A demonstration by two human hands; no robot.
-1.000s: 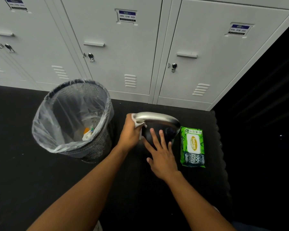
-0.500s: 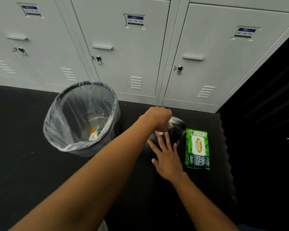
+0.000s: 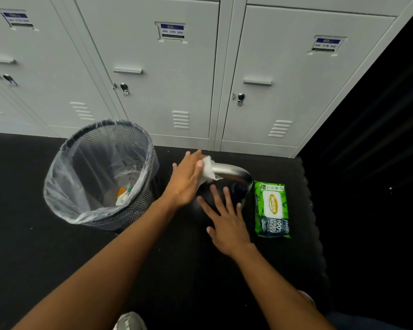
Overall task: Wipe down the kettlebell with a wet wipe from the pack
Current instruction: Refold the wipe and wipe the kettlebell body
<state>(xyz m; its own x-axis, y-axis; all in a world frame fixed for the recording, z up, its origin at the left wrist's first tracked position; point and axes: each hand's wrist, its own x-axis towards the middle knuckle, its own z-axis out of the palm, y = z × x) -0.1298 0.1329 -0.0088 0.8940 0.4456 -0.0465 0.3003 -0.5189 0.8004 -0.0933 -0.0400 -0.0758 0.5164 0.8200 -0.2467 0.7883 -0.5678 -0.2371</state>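
Left hand (image 3: 186, 181) pressing a crumpled white wet wipe (image 3: 206, 171) on the kettlebell (image 3: 234, 173) handle.

The kettlebell, with a round black body and a curved brushed-steel handle, stands near the far edge of the black rubber floor mat (image 3: 303, 246), the glossy green wipe pack (image 3: 272, 210) just beside it. The left fingers are nearly straight. The right hand (image 3: 227, 225) lies flat, fingers spread, on the body. Half a second ago the left hand was fisted over mid-handle; now it sits at the left end.

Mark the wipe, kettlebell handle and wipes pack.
White wet wipe (image 3: 208, 171), head view, crumpled middle.
Shiny steel kettlebell handle (image 3: 234, 171), head view, top curve.
Green plastic wipes pack (image 3: 272, 207), head view, front label.
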